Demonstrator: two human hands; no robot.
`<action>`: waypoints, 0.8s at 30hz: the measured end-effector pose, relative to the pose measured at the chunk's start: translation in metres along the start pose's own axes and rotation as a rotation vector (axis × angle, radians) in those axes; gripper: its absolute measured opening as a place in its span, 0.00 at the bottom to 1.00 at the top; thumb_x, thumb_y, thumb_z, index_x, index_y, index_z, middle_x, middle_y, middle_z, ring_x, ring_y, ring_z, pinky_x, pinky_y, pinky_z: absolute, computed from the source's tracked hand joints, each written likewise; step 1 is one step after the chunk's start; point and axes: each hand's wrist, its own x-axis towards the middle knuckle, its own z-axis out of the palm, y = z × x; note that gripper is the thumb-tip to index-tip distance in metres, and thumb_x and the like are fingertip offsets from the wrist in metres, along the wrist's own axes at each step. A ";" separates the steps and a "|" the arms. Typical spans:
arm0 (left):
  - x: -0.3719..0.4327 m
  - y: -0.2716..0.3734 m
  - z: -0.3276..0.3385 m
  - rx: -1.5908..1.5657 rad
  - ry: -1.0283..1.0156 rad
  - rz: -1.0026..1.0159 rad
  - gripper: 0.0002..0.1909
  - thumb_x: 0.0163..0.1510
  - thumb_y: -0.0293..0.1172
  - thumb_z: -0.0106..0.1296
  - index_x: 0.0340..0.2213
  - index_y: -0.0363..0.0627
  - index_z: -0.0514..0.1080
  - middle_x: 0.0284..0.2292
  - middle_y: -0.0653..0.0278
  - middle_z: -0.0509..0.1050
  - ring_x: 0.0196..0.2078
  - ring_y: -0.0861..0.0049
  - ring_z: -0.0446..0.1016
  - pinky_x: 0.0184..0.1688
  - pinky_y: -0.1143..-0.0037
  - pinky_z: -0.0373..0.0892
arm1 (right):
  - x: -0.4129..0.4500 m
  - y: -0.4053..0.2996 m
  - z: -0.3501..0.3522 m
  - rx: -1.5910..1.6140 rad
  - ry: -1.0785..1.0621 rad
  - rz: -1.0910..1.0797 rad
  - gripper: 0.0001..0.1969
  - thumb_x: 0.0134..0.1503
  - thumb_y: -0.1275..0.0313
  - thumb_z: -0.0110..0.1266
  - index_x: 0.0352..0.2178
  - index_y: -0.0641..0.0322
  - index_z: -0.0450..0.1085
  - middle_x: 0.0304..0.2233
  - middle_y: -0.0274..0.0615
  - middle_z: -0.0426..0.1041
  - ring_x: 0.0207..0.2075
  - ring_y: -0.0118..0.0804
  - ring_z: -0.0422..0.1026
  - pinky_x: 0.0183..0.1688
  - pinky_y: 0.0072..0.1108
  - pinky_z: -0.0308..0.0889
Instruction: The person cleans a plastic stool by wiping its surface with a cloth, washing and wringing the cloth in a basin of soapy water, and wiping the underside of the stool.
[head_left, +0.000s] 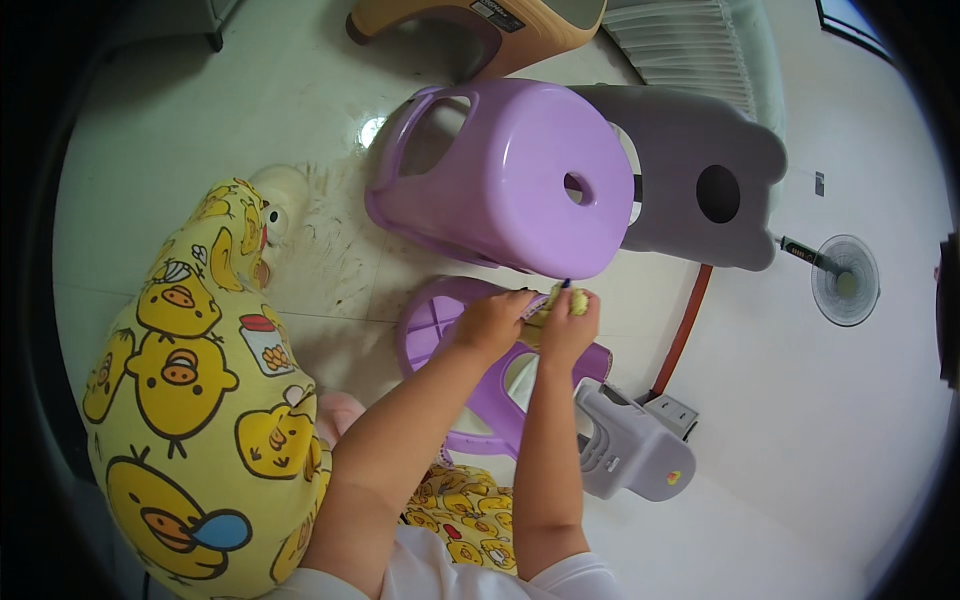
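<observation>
A purple plastic stool (422, 352), which looks upside down with its ribbed underside showing, is in front of me. My left hand (491, 324) is closed around the edge of one of its legs. Right beside it, my right hand (570, 330) grips a crumpled yellow-green cloth (541, 334) against the same leg; the thumb has a dark nail. The cloth partly disappears behind my fingers. Beyond my hands is a second purple plastic stool (517, 180), standing on its legs, with a round hole in its seat.
Dirt smears (330, 225) mark the tiled floor near my cream slipper (281, 199). A grey bear-shaped chair back (675, 142), a tan stool (540, 34) and a small grey plastic seat (637, 450) surround the stools. An electric fan (845, 281) is by the white wall (825, 465).
</observation>
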 end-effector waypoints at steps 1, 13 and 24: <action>-0.001 -0.001 -0.002 0.002 -0.003 0.000 0.17 0.41 0.22 0.49 0.38 0.42 0.69 0.31 0.53 0.73 0.34 0.56 0.71 0.36 0.64 0.68 | -0.012 -0.007 0.003 0.001 -0.019 -0.033 0.09 0.49 0.70 0.52 0.28 0.65 0.64 0.22 0.51 0.70 0.22 0.47 0.70 0.27 0.29 0.64; -0.002 0.003 0.002 0.008 0.002 -0.008 0.17 0.42 0.22 0.48 0.38 0.43 0.69 0.33 0.54 0.73 0.34 0.58 0.72 0.36 0.65 0.68 | 0.014 0.032 -0.004 -0.312 0.024 0.052 0.11 0.50 0.67 0.52 0.28 0.65 0.66 0.24 0.53 0.71 0.27 0.51 0.70 0.30 0.32 0.64; 0.000 0.007 -0.003 0.074 0.032 -0.057 0.16 0.44 0.27 0.52 0.39 0.45 0.69 0.29 0.50 0.73 0.33 0.55 0.72 0.34 0.65 0.68 | -0.050 0.112 -0.178 -0.023 0.128 0.150 0.07 0.50 0.73 0.52 0.28 0.66 0.65 0.23 0.36 0.67 0.25 0.26 0.64 0.29 0.20 0.62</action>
